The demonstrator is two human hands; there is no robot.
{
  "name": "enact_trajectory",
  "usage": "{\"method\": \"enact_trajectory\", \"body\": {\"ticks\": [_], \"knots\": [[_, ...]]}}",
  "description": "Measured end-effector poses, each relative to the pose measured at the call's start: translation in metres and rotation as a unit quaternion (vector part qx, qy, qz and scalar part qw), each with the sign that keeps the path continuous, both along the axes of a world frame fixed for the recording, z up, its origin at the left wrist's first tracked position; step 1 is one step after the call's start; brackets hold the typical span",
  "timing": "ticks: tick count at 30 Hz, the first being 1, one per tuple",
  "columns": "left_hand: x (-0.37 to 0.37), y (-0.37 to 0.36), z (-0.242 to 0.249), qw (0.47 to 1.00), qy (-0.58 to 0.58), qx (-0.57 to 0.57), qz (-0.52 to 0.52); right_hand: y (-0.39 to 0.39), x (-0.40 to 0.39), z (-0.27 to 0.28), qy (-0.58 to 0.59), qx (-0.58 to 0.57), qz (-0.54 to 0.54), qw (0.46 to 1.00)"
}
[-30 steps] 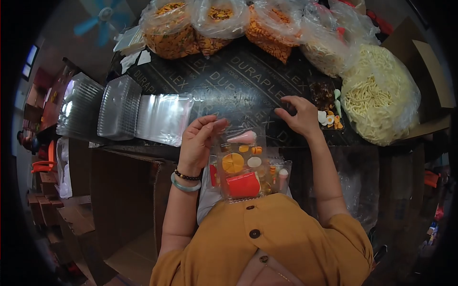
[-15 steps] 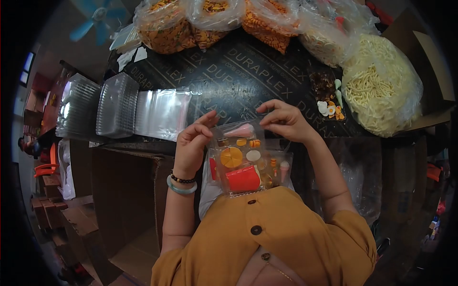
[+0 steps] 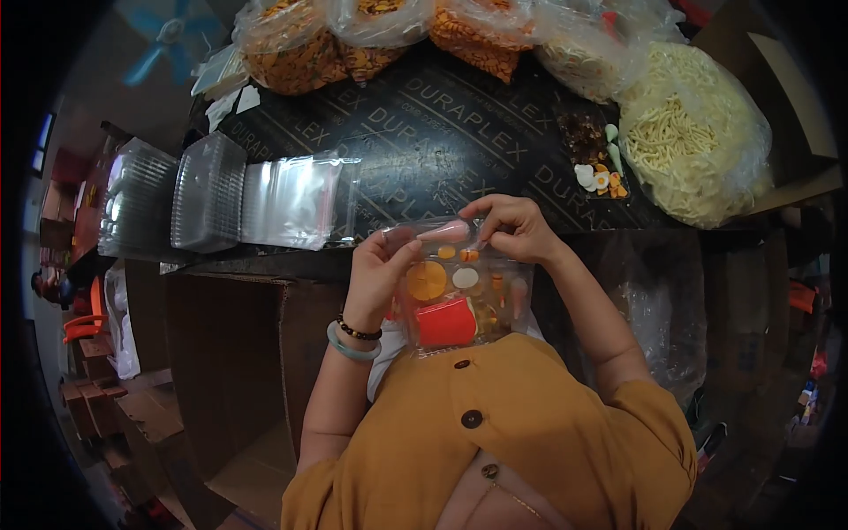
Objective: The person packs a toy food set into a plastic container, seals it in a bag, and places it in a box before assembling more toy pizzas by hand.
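A clear plastic package [image 3: 442, 320] rests at my lap, with a red piece, an orange disc, a white oval and a pink cone showing inside. My left hand [image 3: 382, 269] pinches its upper left edge, thumb over the plastic. At the upper right corner, the fingers of my right hand [image 3: 512, 231] are closed on the same package. Another clear package [image 3: 517, 296] with small orange and pink pieces lies partly behind it.
A dark table [image 3: 415, 115] carries clear trays [image 3: 208, 194], flat plastic bags [image 3: 287, 201], bags of orange pieces [image 3: 287, 57] and a bag of cream-coloured strands [image 3: 693, 141]. Small loose pieces [image 3: 601, 179] lie near the right edge. An open cardboard box [image 3: 225, 353] stands below left.
My left hand has moved down and right and now grips the package's upper edge. My right hand's fingers have closed in at the corner. The view has shifted slightly.
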State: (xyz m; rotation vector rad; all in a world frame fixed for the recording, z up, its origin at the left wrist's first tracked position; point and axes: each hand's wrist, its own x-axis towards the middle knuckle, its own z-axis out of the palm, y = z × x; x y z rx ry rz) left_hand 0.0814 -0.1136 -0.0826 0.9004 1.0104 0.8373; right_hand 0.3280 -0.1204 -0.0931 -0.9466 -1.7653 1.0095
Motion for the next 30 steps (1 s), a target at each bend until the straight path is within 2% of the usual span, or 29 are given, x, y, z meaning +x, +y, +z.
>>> {"method": "enact_trajectory", "body": {"ticks": [1, 3, 5, 6, 7, 8, 10, 11, 12, 13, 14, 15, 17, 18, 19, 21, 22, 23, 25, 27, 28, 29, 30], "knots": [[0.002, -0.002, 0.000, 1.000, -0.004, 0.001, -0.011, -0.004, 0.002, 0.002, 0.008, -0.007, -0.006, 1.000], [0.003, -0.006, 0.007, 0.997, -0.003, 0.072, -0.005, -0.019, 0.015, 0.009, 0.013, -0.012, -0.029, 0.999], [0.003, -0.019, 0.044, 0.983, -0.001, 0.178, 0.040, -0.044, 0.040, 0.027, 0.060, -0.020, -0.082, 0.995], [0.001, -0.028, 0.067, 0.969, 0.008, 0.238, 0.065, -0.062, 0.062, 0.039, 0.035, -0.003, -0.096, 0.995], [-0.002, -0.033, 0.088, 0.915, 0.066, 0.390, 0.077, -0.083, 0.084, 0.054, 0.030, -0.034, -0.130, 0.990], [-0.005, -0.039, 0.105, 0.836, 0.122, 0.528, 0.089, -0.108, 0.107, 0.062, 0.027, -0.069, -0.161, 0.984], [-0.006, -0.061, 0.126, 0.757, 0.177, 0.626, 0.070, -0.163, 0.174, 0.054, 0.147, -0.176, -0.197, 0.953], [-0.004, -0.066, 0.126, 0.712, 0.210, 0.670, -0.001, -0.188, 0.206, 0.037, 0.235, -0.207, -0.262, 0.913], [0.004, -0.067, 0.120, 0.704, 0.220, 0.671, -0.076, -0.215, 0.242, 0.008, 0.320, -0.233, -0.324, 0.859], [0.014, -0.067, 0.107, 0.690, 0.227, 0.670, -0.150, -0.251, 0.296, -0.045, -0.057, -0.383, -0.455, 0.802], [0.024, -0.069, 0.091, 0.726, 0.249, 0.604, -0.214, -0.273, 0.332, -0.084, -0.426, -0.459, -0.501, 0.597], [0.031, -0.071, 0.068, 0.754, 0.268, 0.533, -0.273, -0.275, 0.328, -0.083, -0.427, -0.456, -0.500, 0.600], [0.017, -0.062, 0.000, 0.765, 0.242, 0.494, -0.334, -0.284, 0.297, -0.080, -0.414, -0.356, -0.563, 0.621], [0.010, -0.066, -0.017, 0.794, 0.234, 0.480, -0.291, -0.289, 0.270, -0.081, -0.401, -0.312, -0.589, 0.629], [0.003, -0.070, -0.021, 0.795, 0.242, 0.474, -0.292, -0.286, 0.241, -0.084, -0.385, -0.270, -0.614, 0.634], [-0.009, -0.080, -0.025, 0.797, 0.329, 0.503, -0.056, -0.231, 0.150, -0.083, -0.217, -0.243, -0.537, 0.778], [-0.014, -0.078, -0.028, 0.755, 0.388, 0.529, 0.009, -0.211, 0.112, -0.093, -0.145, -0.238, -0.473, 0.836], [-0.017, -0.075, -0.030, 0.753, 0.393, 0.528, 0.017, -0.188, 0.062, -0.082, -0.037, -0.258, -0.418, 0.870], [-0.028, -0.072, -0.035, 0.771, 0.490, 0.395, 0.100, -0.162, 0.011, -0.102, 0.074, -0.230, -0.316, 0.918], [-0.050, -0.057, -0.066, 0.765, 0.534, 0.352, 0.080, -0.137, -0.015, -0.098, 0.102, -0.260, -0.277, 0.920], [-0.056, -0.049, -0.073, 0.908, 0.369, 0.183, 0.076, -0.123, -0.021, -0.092, 0.127, -0.288, -0.246, 0.917], [-0.060, -0.044, -0.081, 0.983, 0.173, 0.004, 0.068, -0.112, -0.025, -0.083, 0.121, -0.289, -0.236, 0.920], [-0.059, -0.043, -0.071, 0.995, 0.057, -0.055, 0.062, -0.102, -0.029, -0.071, 0.149, -0.306, -0.234, 0.911]]}}
